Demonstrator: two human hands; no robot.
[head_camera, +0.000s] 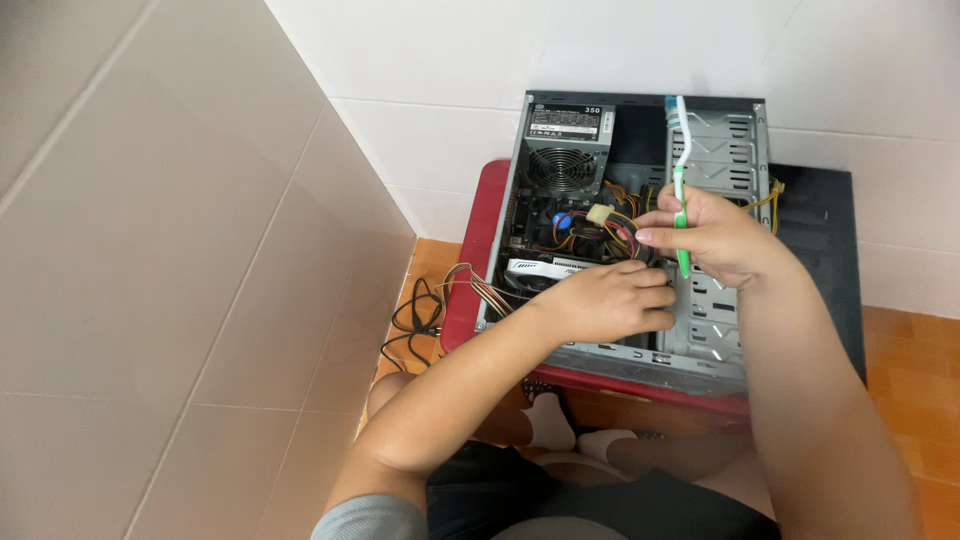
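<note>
Right, nearest the camera sit the person's knees and two white socks (560, 428), tucked under a red table (462, 300). One open computer case (640, 230) lies on its side on that table, its inside facing up.

The left hand (610, 300) reaches into the case, fingers curled down over the lower edge near a white card (545, 268); whether it grips anything I cannot tell. Just above and to the right, the right hand (705, 238) is closed around one toothbrush (681, 180), green and white. Its long axis runs almost straight up and down the picture: bristle head pointing away from the person, towards the far wall, over the grey drive bay (725, 150), handle tip poking out below the fist.

Further in, a tangle of coloured wires (610, 215) sits between the hands and one power supply (565, 150) with a round fan. Off the table's left edge, black cables (415, 320) trail on the orange floor (920, 400).
</note>
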